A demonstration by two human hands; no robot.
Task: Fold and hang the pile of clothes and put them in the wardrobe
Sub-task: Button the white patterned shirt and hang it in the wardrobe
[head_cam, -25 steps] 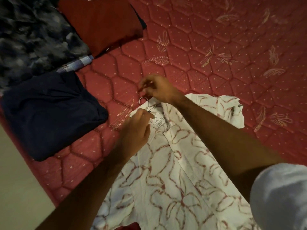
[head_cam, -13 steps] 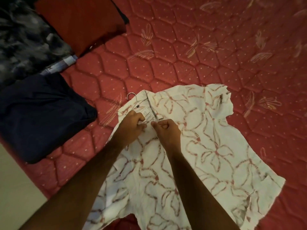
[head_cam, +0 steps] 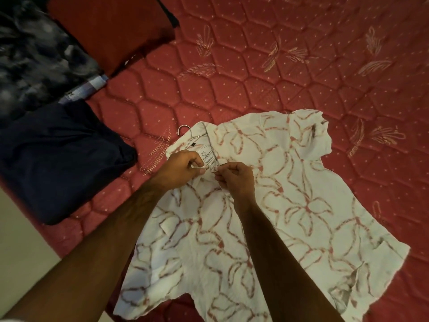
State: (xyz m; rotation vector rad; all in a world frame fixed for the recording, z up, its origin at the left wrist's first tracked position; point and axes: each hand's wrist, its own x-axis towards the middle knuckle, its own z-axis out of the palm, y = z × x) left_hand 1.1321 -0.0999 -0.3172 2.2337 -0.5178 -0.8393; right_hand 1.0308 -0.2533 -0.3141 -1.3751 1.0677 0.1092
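Note:
A white shirt (head_cam: 290, 201) with a red floral line pattern lies spread on the red quilted mattress (head_cam: 255, 77). A metal hanger (head_cam: 185, 131) sits inside its collar, the hook poking out toward the upper left. My left hand (head_cam: 180, 169) pinches the left front edge just below the neck label. Facing it, my right hand (head_cam: 234, 178) pinches the right front edge, and the two edges meet between my fingertips. Both forearms lie over the shirt's lower half.
A folded dark navy garment (head_cam: 58, 159) lies at the mattress's left edge. Behind it are a dark patterned cloth (head_cam: 34, 61), a checked fabric strip (head_cam: 88, 89) and a red pillow (head_cam: 109, 26). Pale floor (head_cam: 21, 247) shows at lower left.
My right hand came back from the hanger hook to the shirt's front below the collar. Both hands now meet at the placket, and the view shifted to show more of the shirt.

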